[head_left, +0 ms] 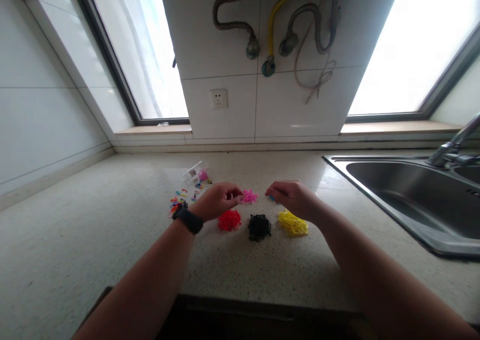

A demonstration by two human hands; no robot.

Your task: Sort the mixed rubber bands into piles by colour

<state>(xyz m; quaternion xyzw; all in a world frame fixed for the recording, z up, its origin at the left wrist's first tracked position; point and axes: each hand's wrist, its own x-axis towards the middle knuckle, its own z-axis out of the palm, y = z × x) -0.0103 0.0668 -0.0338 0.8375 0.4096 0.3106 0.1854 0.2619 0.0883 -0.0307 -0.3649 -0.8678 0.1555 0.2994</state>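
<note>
Small piles of what look like little elastic bands lie sorted by colour on the counter. The pink pile (249,196) is between my hands; the red pile (229,220), black pile (259,227) and yellow pile (293,224) form a row nearer me. My left hand (219,200) is beside the pink pile, above the red one, thumb and fingers pinched; whatever they hold is too small to make out. Beyond the yellow pile, my right hand (293,196) has its fingers pressed together over something blue (271,198), mostly hidden. A mixed-colour pile (177,206) lies left of my left wrist.
A clear plastic box (192,172) with a pink round item (203,174) stands behind the mixed bands. The steel sink (397,190) is set into the counter (123,240) on the right, with its tap (452,147). Pipes and a socket (219,99) are on the tiled wall.
</note>
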